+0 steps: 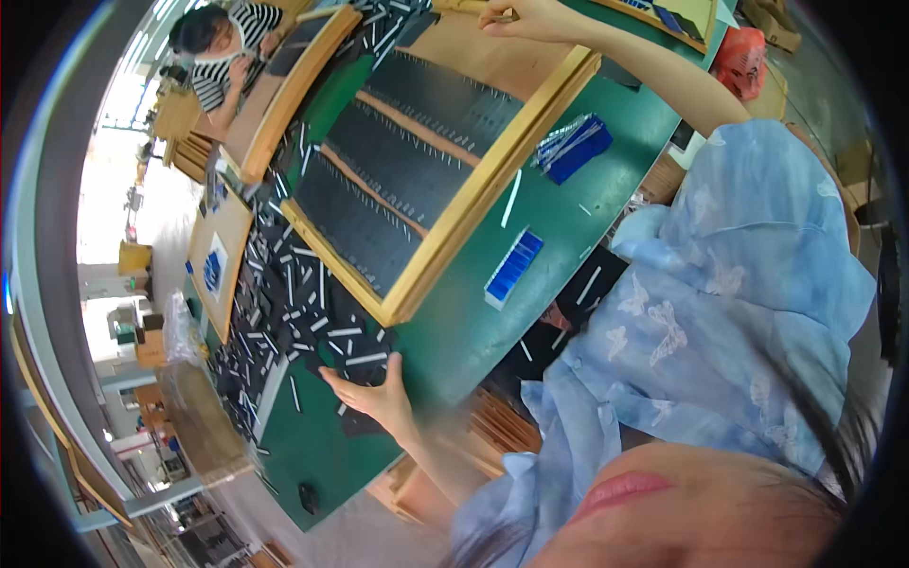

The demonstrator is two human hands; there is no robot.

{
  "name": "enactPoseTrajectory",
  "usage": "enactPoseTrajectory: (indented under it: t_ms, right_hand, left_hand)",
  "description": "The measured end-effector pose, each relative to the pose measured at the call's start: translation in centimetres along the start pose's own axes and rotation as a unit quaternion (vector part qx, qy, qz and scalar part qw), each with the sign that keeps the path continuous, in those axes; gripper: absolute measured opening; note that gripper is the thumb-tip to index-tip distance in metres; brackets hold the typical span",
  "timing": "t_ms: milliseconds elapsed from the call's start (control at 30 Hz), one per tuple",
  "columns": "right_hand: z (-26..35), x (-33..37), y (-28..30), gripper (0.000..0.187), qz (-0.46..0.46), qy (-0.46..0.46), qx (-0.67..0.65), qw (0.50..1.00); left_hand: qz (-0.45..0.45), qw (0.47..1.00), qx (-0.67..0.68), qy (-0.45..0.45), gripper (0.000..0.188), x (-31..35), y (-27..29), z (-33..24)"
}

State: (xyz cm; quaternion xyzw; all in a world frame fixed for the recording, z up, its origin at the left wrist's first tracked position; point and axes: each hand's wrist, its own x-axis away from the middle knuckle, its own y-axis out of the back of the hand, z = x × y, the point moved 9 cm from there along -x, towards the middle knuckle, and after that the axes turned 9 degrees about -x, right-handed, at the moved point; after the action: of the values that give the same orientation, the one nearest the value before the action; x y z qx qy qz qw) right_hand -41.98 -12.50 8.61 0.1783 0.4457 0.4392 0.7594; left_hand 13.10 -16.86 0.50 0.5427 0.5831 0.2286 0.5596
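Note:
A wooden-framed board lies slanted on the green table, bearing dark panels edged with rows of small pale marks and split by brown bands. Beyond its near corner, my left hand hovers over scattered black pieces and white strips, fingers apart and nothing in them. My right hand is at the board's far end, its fingers pinched together. Whether something small and dark sits between those fingertips I cannot make out.
Blue bundles of strips and a blue pack lie right of the board on the green table. Another framed board stands in front of a person in a striped top. A pale board rests at the left.

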Motion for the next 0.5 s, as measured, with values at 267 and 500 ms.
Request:
enactPoseTrajectory:
  t_ms: [267, 500]
  right_hand:
    - [19.4, 5.8, -8.4, 0.018, 0.276, 0.16, -0.179, 0.931]
    - [20.2, 8.5, -9.6, 0.023, 0.318, 0.116, -0.221, 0.915]
  left_hand:
    - [0.031, 0.99, -0.076, 0.112, 0.12, -1.8, -1.0, 0.6]
    - [-0.071, 0.99, 0.111, 0.042, 0.125, -0.1, 1.9, -1.9]
